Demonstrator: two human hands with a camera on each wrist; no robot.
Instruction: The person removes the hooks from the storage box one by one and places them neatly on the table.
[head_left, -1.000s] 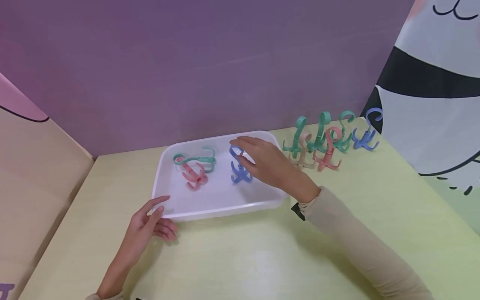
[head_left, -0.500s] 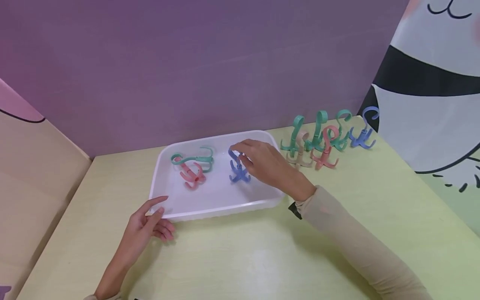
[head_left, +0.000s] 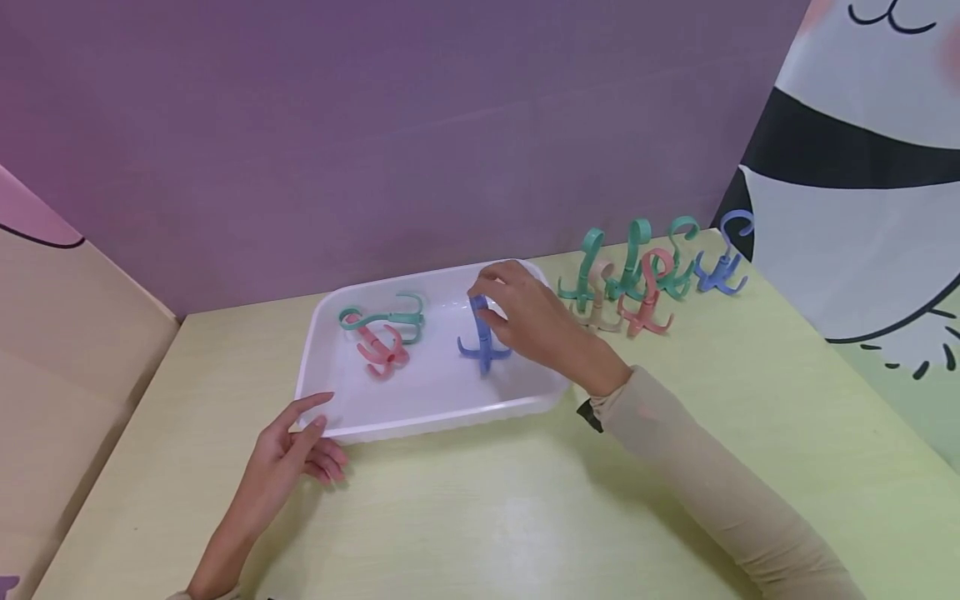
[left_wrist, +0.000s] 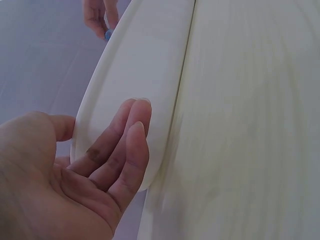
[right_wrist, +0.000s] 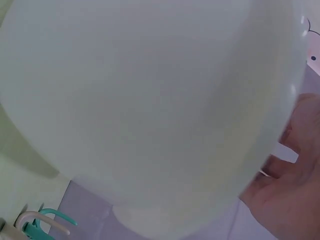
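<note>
In the head view, my right hand [head_left: 528, 321] pinches the curved top of a blue four-pronged hanging hook [head_left: 484, 337]. The hook stands upright inside a white plastic tray [head_left: 435, 421], its tip hidden by my fingers. My left hand [head_left: 288, 454] rests at the tray's near left corner, index finger and thumb touching the rim, other fingers loosely bent outside. The left wrist view shows that hand [left_wrist: 95, 170] beside the tray wall [left_wrist: 135, 55]. A green hook [head_left: 390, 318] and a pink hook [head_left: 384, 350] lie overlapping in the tray's left half.
Right of the tray stand several upright hooks: green [head_left: 585, 271], beige [head_left: 597, 304], pink [head_left: 648, 296] and blue [head_left: 723, 262]. The pale wooden table [head_left: 450, 517] meets a purple wall panel [head_left: 375, 150] at the back.
The blue hook has turned about its upright axis, its curved top now seen edge-on. My right fingers have shifted with it. My left hand stays at the tray corner; the camera has moved slightly.
</note>
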